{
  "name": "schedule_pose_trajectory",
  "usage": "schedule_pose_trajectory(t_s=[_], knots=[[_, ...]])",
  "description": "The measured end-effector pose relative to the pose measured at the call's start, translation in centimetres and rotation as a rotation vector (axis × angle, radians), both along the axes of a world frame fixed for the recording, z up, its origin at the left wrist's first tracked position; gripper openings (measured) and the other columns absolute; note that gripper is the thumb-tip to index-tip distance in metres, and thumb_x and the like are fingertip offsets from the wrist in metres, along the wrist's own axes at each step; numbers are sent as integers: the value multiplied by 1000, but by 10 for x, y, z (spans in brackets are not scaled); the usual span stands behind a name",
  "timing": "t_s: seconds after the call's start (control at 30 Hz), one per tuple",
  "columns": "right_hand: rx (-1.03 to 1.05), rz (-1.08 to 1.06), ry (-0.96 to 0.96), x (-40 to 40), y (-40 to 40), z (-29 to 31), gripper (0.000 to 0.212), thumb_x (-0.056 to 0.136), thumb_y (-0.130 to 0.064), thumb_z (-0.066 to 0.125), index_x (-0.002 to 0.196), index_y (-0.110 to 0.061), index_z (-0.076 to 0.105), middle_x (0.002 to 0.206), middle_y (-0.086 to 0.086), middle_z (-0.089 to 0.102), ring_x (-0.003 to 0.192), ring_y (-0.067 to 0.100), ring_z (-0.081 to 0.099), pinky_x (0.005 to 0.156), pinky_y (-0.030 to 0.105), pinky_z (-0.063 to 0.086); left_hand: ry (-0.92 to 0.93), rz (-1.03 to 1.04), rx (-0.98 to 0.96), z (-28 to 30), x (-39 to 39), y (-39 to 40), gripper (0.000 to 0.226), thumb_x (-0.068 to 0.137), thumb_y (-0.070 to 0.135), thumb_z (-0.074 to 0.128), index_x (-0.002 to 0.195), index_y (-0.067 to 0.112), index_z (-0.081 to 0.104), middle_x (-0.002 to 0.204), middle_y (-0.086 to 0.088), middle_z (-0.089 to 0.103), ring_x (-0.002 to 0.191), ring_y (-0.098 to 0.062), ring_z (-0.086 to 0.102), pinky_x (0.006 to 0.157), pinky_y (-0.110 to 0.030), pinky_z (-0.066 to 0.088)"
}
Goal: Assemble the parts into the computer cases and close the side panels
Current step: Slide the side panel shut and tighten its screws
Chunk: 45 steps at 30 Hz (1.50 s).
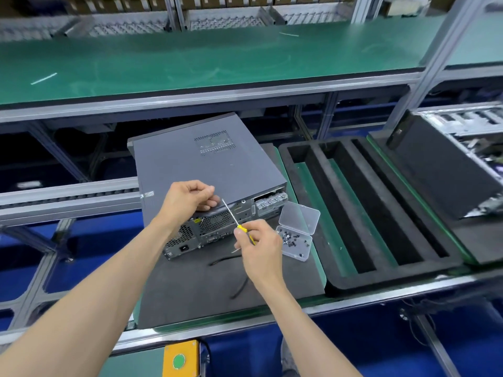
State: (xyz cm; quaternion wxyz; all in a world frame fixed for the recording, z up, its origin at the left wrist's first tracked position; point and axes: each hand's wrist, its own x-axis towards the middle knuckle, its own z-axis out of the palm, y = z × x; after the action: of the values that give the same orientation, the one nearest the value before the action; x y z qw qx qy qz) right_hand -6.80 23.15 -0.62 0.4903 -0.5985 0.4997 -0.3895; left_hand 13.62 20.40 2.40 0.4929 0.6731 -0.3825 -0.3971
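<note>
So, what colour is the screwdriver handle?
Yellow; the screwdriver handle shows in the head view, in the right hand.

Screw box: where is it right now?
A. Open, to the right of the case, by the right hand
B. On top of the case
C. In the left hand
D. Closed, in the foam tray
A: the screw box lies with its lid flipped open beside the case, next to the right hand holding the screwdriver.

I see a matt grey metal computer case [206, 164], and beside it a clear glossy plastic screw box [296, 232] on dark foam.
</note>
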Motion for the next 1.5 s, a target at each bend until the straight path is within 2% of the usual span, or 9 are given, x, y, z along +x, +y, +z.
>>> schedule_pose_trajectory(t_s=[0.1,0.4,0.7,0.87,1.0,1.13,1.27,1.37,1.5], knots=[[-13,-6,-23,-11,-12,3,8,93,-25,67,86,-26,64,63,-3,70,56,6,62,59,22,46,170,-54,8,4,-25,-13,17,98,17,66,85,6,68,91,-14,78,82,-20,76,63,-21,59],[26,-109,-88,-44,-36,5,7,93,-23,67,87,-20,67,66,1,70,54,2,61,56,15,40,430,-116,20,10,-72,-49,15,96,13,64,89,0,67,91,-20,76,83,-27,77,65,-26,60],[-117,-197,99,-65,-51,-3,12,87,-25,74,81,-27,64,61,1,61,60,17,55,56,27,48,314,-171,137,14,-90,-68,13,94,5,66,90,-8,67,87,-25,75,71,-24,76,62,-23,61],[-48,-170,63,-65,-57,-4,8,91,-27,69,84,-25,68,63,-7,70,61,13,67,68,43,55,319,-178,147,12,-94,-78,13,94,3,65,86,-8,66,83,-23,75,71,-25,76,60,-22,60],[-123,-184,124,-66,-61,-5,9,91,-27,70,83,-22,67,63,-1,67,63,19,64,63,40,52,286,-175,170,13,-96,-82,16,93,5,67,84,-8,68,85,-24,75,68,-23,75,59,-23,60],[-56,-168,72,-65,-66,-2,9,91,-23,70,82,-22,68,62,-7,70,60,8,66,61,24,50,261,-191,154,15,-95,-84,18,96,7,65,88,-9,67,89,-25,75,71,-23,76,61,-23,60],[-33,-211,45,-61,-66,0,11,91,-22,69,81,-22,67,62,-8,70,61,6,66,60,14,45,128,-190,85,15,-98,-84,21,99,17,63,93,-2,70,91,-21,76,79,-26,77,67,-27,62],[-34,-237,73,-67,-67,-2,11,92,-23,68,82,-20,66,61,-5,69,65,14,68,70,30,51,-179,-136,-66,10,-87,-82,11,96,20,66,99,15,76,91,-3,78,87,-16,76,79,-27,61],[-111,-285,183,-76,-66,-9,9,91,-19,69,83,-19,65,52,-8,52,58,22,50,66,39,44,-754,-516,-64,-4,-73,-87,55,82,19,79,134,30,64,144,14,56,136,-3,45,115,-29,35]])
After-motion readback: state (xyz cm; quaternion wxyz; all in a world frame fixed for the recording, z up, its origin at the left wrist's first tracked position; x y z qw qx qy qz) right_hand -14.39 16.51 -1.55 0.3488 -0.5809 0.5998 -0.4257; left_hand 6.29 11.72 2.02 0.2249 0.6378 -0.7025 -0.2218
